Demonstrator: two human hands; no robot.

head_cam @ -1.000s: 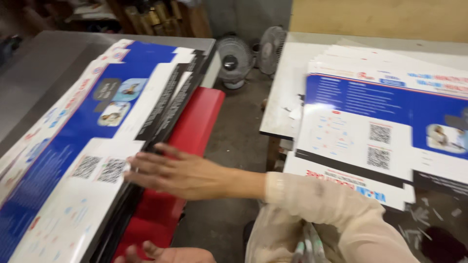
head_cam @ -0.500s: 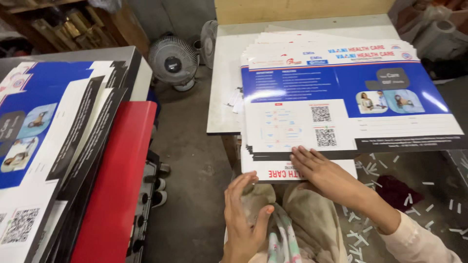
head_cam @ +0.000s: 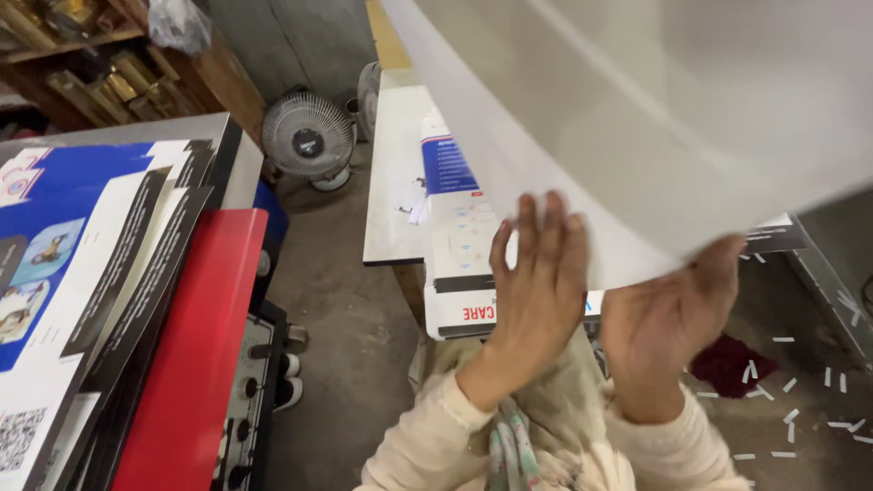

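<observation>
A large sheet (head_cam: 655,118) is lifted up in front of me, its blank white underside filling the upper right of the view. My left hand (head_cam: 538,273) presses flat against its lower edge, fingers spread upward. My right hand (head_cam: 668,318) grips the same edge from below, thumb side curled over it. Under the raised sheet lies a stack of printed blue-and-white sheets (head_cam: 455,227) on a white table (head_cam: 393,200).
On the left a second stack of blue printed sheets (head_cam: 82,273) rests on a machine with a red cover (head_cam: 195,364) and a row of knobs. Two small fans (head_cam: 307,138) stand on the concrete floor. Paper scraps and a dark red cloth (head_cam: 727,364) lie at right.
Both hands went from the edge of the right-hand stack to lifting its top sheet, which now rises toward the camera. Earlier, one hand lay on the left stack.
</observation>
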